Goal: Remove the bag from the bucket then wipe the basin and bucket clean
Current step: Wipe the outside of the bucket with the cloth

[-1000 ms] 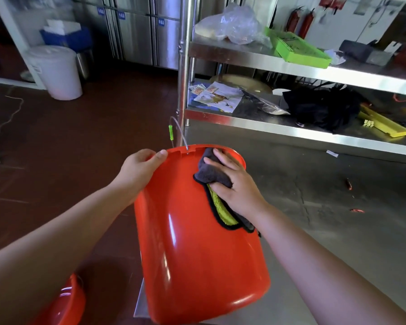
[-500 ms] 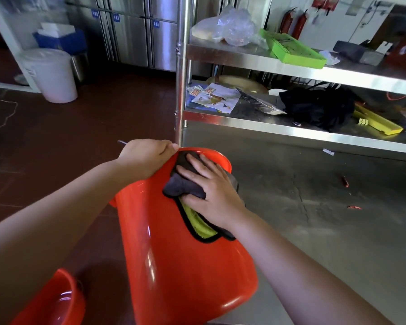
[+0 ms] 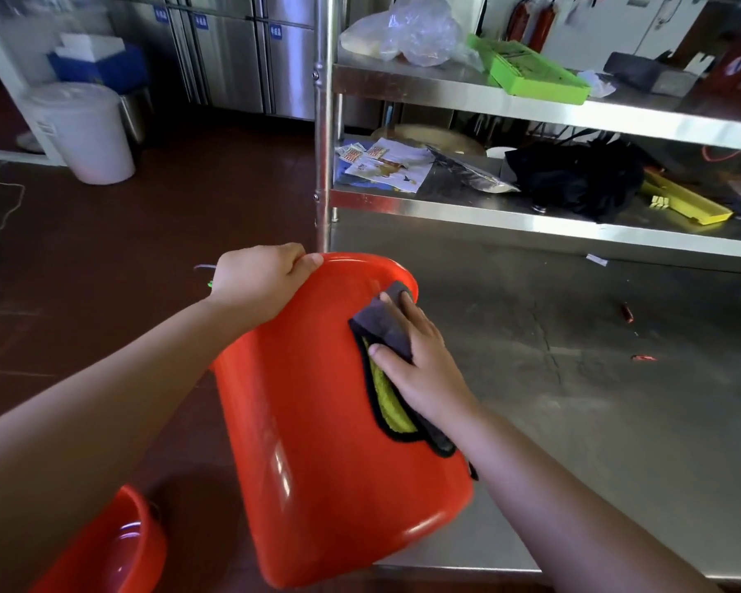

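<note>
An orange bucket (image 3: pixel 317 442) lies tilted on its side at the near left edge of the steel table, its mouth pointing away from me. My left hand (image 3: pixel 262 276) grips the bucket's rim at the far left. My right hand (image 3: pixel 420 361) presses a grey and yellow-green cloth (image 3: pixel 388 395) flat against the bucket's outer wall near the rim, fingers spread. An orange basin (image 3: pixel 116 545) shows at the bottom left, below the table's level. A clear plastic bag (image 3: pixel 403 32) lies on the top shelf.
A steel shelf rack (image 3: pixel 531 109) rises behind the steel table (image 3: pixel 595 400), holding a green tray, papers, a black bundle and a yellow tray. A white bin (image 3: pixel 82 130) stands on the dark red floor at the left, with steel cabinets behind it.
The bucket has rolled under my hands. My left hand shifted along the rim, covering the wire handle. My right hand and the cloth slid to the right across the bucket's wall.
</note>
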### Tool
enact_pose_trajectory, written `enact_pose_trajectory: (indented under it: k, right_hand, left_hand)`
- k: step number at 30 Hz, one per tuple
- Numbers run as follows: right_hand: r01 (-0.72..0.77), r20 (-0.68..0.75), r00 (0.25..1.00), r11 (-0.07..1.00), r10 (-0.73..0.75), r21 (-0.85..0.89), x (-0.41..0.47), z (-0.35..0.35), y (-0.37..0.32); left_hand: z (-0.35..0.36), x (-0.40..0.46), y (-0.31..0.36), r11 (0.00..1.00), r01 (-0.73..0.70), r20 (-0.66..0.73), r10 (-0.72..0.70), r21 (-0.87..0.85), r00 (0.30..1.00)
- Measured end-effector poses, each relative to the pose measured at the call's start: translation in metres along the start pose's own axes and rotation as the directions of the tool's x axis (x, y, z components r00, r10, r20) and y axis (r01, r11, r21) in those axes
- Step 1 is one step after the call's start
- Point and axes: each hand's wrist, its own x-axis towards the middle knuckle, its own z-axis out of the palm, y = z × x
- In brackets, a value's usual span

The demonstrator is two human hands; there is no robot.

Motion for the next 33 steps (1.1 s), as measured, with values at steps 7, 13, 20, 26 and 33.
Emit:
enact_pose_trajectory:
  k: [7, 13, 20, 26, 33]
  right_hand:
    - [0.331, 0.149, 0.935, 0.647, -0.321, -0.687, -0.042, 0.019, -0.034]
    - [0.407, 0.225, 0.9, 0.534, -0.373, -0.741, -0.058, 0.024, -0.024]
    - [0.178, 0.032, 0.98, 0.792, -0.197, -0.584, -0.036, -0.011, -0.006]
    - [-0.128, -0.018, 0.992, 0.968, 0.127, -0.215, -0.018, -0.046, 0.028]
    - [-0.278, -0.146, 0.954, 0.956, 0.263, -0.09, -0.036, -0.052, 0.036]
  left_hand:
    - [0.009, 0.01, 0.032, 0.996, 0.085, -0.005, -0.085, -0.039, 0.996]
    - [0.016, 0.011, 0.038, 0.998, 0.056, -0.047, -0.057, -0.02, 0.997]
    - [0.017, 0.004, 0.032, 0.997, 0.081, -0.09, -0.081, -0.006, 0.993]
    - [0.015, 0.004, 0.034, 0.997, 0.078, -0.02, -0.078, 0.028, 0.997]
    - [0.015, 0.02, 0.046, 0.998, 0.069, 0.048, -0.069, -0.004, 0.997]
